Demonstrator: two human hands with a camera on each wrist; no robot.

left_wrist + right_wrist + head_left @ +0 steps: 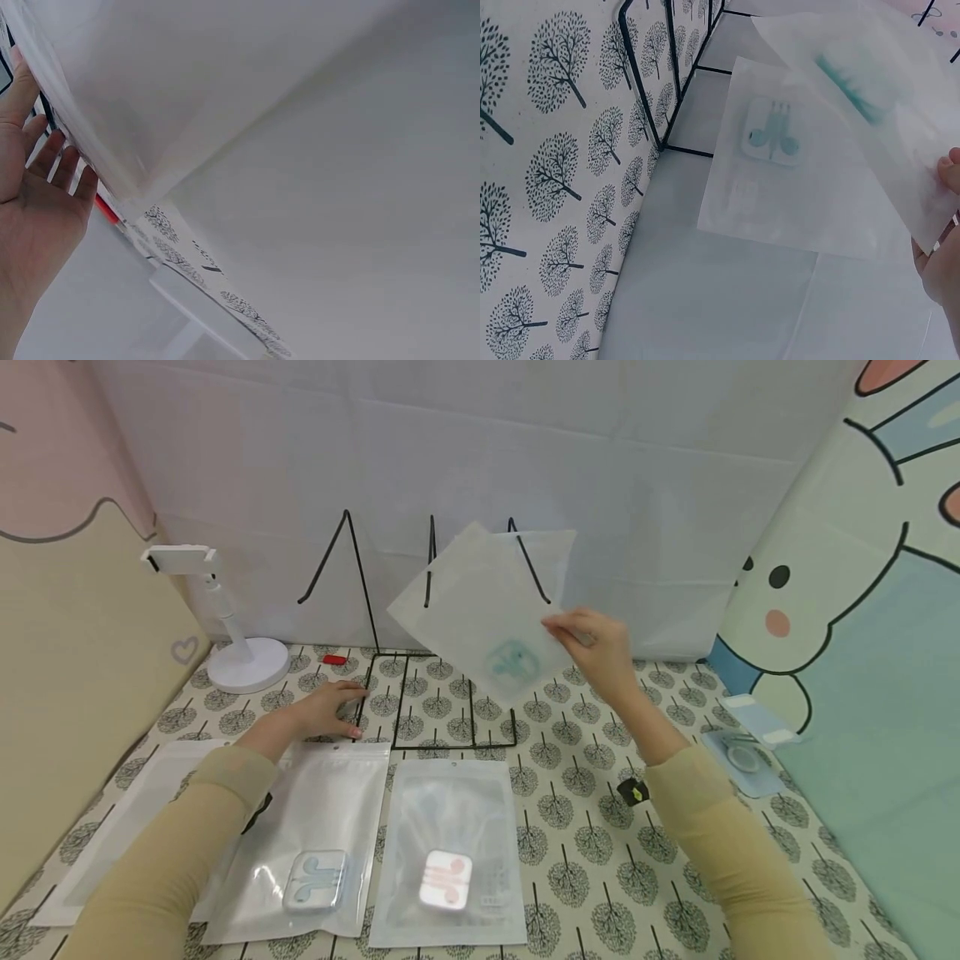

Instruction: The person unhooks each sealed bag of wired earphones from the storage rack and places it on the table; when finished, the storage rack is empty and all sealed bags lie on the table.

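My right hand (596,647) pinches the edge of a frosted zip bag (453,597), tilted like a diamond in front of the black wire rack (453,747). A second frosted bag (727,172) is behind it at the rack, with green earphones (772,139) in a clear case showing through. Green also shows through the held bag in the right wrist view. My left hand (326,710) is at the left side of the rack's base, fingers loosely extended and nothing gripped. The bags partly cover the rack's right hook.
Bags with blue earphones (317,881) and pink earphones (446,880) lie in front, another bag (97,852) at far left. A white phone stand (247,664) and small red object (334,660) sit back left. A flat grey-blue item (757,777) lies at right.
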